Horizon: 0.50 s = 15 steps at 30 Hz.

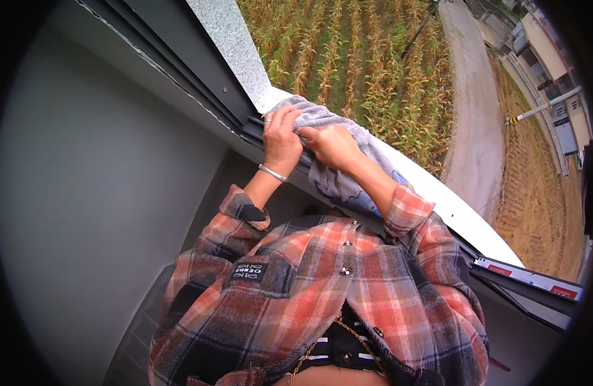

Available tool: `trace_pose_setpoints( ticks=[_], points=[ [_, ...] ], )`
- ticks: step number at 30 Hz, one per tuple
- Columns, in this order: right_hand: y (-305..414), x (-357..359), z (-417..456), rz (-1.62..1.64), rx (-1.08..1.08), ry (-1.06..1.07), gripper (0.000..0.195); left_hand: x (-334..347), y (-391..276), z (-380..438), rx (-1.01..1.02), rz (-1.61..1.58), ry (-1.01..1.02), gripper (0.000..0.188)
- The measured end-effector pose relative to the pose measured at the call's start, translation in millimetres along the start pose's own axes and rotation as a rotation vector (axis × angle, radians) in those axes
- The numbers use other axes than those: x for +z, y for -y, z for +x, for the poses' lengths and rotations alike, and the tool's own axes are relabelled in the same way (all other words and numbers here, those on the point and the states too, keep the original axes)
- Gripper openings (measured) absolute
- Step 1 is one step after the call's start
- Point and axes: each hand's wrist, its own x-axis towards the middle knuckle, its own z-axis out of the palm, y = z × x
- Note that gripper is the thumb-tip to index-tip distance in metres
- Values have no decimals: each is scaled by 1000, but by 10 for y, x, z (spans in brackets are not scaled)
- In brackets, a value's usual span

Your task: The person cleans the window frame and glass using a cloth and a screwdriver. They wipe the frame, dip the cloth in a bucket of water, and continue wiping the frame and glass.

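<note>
A grey cloth (347, 132) with a blue patterned part lies draped across the lower rail of a dark window frame (255, 128) and the white outer ledge. My left hand (283, 140), with a ring and a silver bangle, presses on the cloth near the frame's corner, its fingers bent over the cloth's edge. Close beside it, my right hand (332, 147) has its fingers curled on the cloth, the index finger pointing toward my left hand. The fingertips of both hands are partly hidden, and the cloth hangs over the inner side under my right forearm.
A grey wall (98, 169) stands at the left, with stairs (142, 328) low beside it. An opened window sash (528, 284) with stickers juts out at the right. Beyond the white ledge (422, 186) lie a maize field (354, 58) and a road (475, 111), far below.
</note>
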Motion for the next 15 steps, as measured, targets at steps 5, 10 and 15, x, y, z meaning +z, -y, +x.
trace_pose_setpoints(
  ticks=[5, 10, 15],
  points=[
    [-33, -121, -551, 1215, 687, -514, 36, 109, -794, 206, 146, -392, -73, 32],
    [23, -604, -1322, 1508, 1089, -224, 33, 386, -839, -63, 114, -280, 82, 21],
    [92, -853, -1951, 1006, 959, 112, 29, 212, -823, -102, -195, -415, -2, 24]
  ],
)
